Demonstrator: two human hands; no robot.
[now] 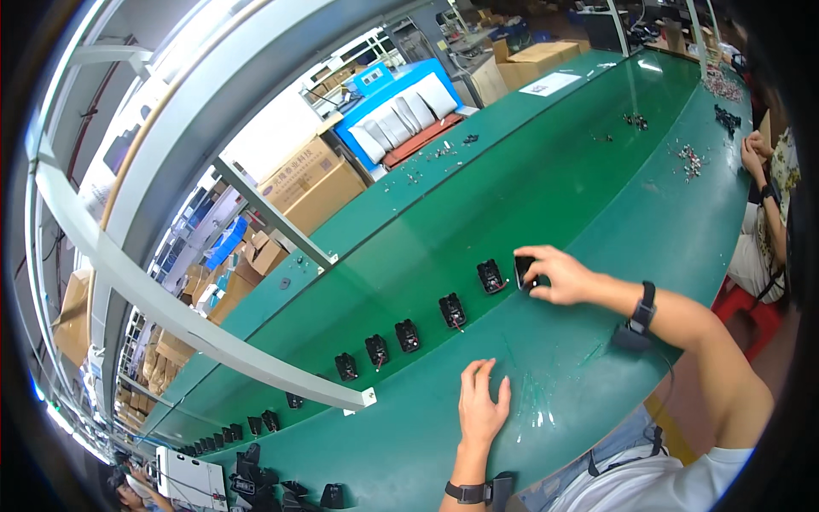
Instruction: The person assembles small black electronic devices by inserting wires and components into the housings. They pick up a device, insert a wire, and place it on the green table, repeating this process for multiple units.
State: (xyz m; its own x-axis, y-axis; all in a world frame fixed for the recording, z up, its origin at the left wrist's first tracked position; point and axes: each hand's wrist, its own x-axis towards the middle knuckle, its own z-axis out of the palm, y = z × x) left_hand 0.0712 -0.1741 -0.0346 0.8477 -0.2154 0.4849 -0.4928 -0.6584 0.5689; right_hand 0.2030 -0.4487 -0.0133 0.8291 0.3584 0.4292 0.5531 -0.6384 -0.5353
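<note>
My right hand [561, 275] reaches over the green conveyor belt [589, 188] with its fingers closed round a small black plastic housing [522, 270], partly hidden by the fingers. Just left of it on the belt lies a similar open black housing [489, 276] with a short red wire. Further left more of the same stand in a row, including one housing [452, 311] and another housing [406, 335]. My left hand [481, 410] hovers at or rests on the green worktable [418, 427], thumb and fingers apart, holding nothing. Thin clear strands [536, 397] lie right of it.
A grey metal frame bar [256, 358] arches across the left side. Piles of small parts [691, 162] lie on the table at far right, near a co-worker's hands [755, 154]. Black parts [252, 478] gather at lower left. A blue machine [375, 81] stands beyond the belt.
</note>
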